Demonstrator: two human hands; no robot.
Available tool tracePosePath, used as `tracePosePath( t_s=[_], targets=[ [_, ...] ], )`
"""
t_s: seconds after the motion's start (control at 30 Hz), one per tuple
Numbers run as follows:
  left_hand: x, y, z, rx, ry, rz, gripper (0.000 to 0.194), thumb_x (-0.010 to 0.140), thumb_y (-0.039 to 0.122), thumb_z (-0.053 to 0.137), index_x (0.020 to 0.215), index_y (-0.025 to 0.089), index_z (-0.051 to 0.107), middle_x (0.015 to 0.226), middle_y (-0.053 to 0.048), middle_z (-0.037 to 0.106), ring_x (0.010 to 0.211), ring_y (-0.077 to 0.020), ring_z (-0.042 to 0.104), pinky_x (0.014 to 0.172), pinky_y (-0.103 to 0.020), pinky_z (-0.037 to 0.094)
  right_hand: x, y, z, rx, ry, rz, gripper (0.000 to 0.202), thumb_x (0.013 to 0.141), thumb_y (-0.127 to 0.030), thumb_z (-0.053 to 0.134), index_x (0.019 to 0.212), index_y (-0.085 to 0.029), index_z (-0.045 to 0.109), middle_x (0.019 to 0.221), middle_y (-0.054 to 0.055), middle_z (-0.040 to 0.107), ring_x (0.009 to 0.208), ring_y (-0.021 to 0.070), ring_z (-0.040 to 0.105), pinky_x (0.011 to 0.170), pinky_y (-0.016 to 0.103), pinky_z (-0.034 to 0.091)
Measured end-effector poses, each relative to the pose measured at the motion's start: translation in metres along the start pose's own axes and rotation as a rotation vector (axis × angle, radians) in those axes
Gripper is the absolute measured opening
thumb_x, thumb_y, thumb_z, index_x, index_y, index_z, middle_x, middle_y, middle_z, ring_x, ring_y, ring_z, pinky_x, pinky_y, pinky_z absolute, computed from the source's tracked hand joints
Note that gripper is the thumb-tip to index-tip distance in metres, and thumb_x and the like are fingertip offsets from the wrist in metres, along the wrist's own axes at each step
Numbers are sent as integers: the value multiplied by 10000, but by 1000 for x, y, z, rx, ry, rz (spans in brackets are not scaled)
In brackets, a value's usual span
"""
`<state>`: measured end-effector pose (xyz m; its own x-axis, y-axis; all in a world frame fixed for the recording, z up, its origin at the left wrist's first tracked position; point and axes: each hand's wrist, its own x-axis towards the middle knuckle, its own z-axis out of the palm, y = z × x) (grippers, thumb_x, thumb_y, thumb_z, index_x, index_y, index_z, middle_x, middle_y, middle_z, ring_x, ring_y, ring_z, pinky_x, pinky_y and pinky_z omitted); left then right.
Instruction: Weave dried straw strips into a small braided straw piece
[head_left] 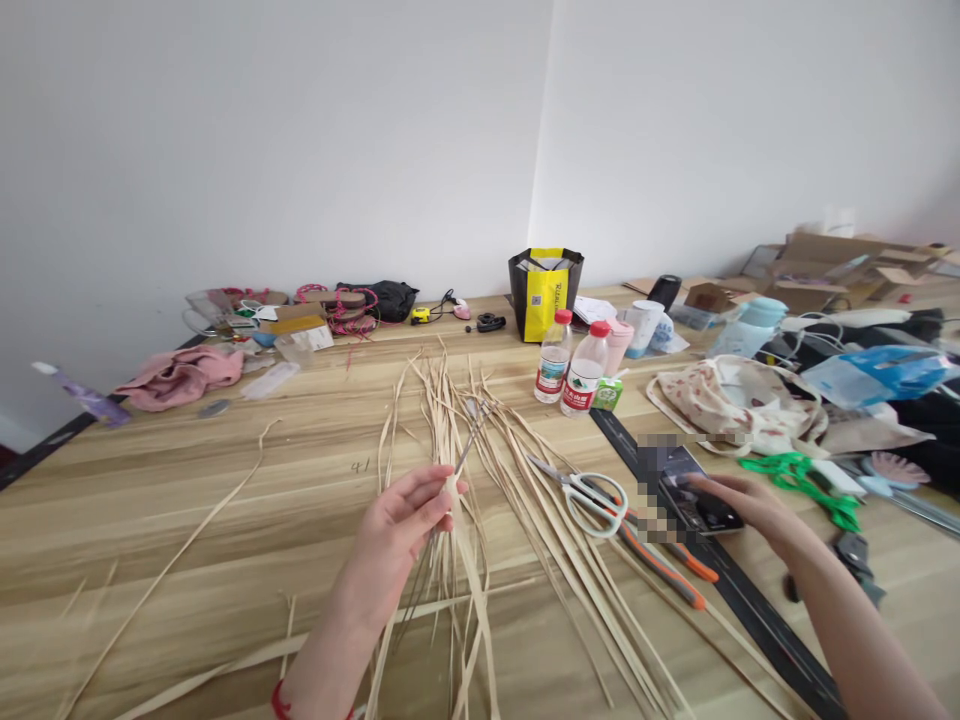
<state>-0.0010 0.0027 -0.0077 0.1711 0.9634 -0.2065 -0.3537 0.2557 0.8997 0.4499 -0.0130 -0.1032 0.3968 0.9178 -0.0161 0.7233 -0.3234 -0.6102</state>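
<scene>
Near the middle, my left hand (pixel 420 510) is closed in a pinch on a pale flat strip and a thin metal rod (pixel 471 440) that points up and away. Long pale strips (pixel 547 480) lie under and around it on the wooden table. At the right, my right hand (pixel 739 500) reaches over a dark phone (pixel 712 508), its fingertips at the screen; part of that area is pixelated. Between the hands lie scissors (pixel 596 503) with white handles and pliers (pixel 660 570) with orange and grey grips.
Two red-capped bottles (pixel 585 375) stand behind the scissors, near a yellow and black bag (pixel 545 300). A black strip (pixel 757 610) runs beneath the phone. A cloth bag (pixel 739 400) lies at the right, a pink cloth (pixel 184 378) at the left.
</scene>
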Motion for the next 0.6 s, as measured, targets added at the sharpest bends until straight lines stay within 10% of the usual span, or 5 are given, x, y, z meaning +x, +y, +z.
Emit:
tracePosePath(
  t_s=[0.17, 0.6],
  targets=[
    [1, 0, 1, 9, -9, -8, 328, 631, 204, 831, 938, 162, 721, 811, -28, 722, 607, -77, 579, 602, -183, 496, -2, 24, 5, 678, -123, 338, 286, 630, -288, 694, 896, -184, 708, 1003, 139, 738, 1001, 321, 658, 785, 292, 512],
    [1, 0, 2, 21, -7, -18, 330, 629, 189, 831, 939, 164, 719, 786, -11, 712, 613, -74, 583, 618, -181, 504, -5, 44, 22, 804, -177, 287, 780, 476, -241, 829, 1194, -248, 525, 1124, 92, 702, 1086, 358, 622, 897, 442, 536]
  ],
)
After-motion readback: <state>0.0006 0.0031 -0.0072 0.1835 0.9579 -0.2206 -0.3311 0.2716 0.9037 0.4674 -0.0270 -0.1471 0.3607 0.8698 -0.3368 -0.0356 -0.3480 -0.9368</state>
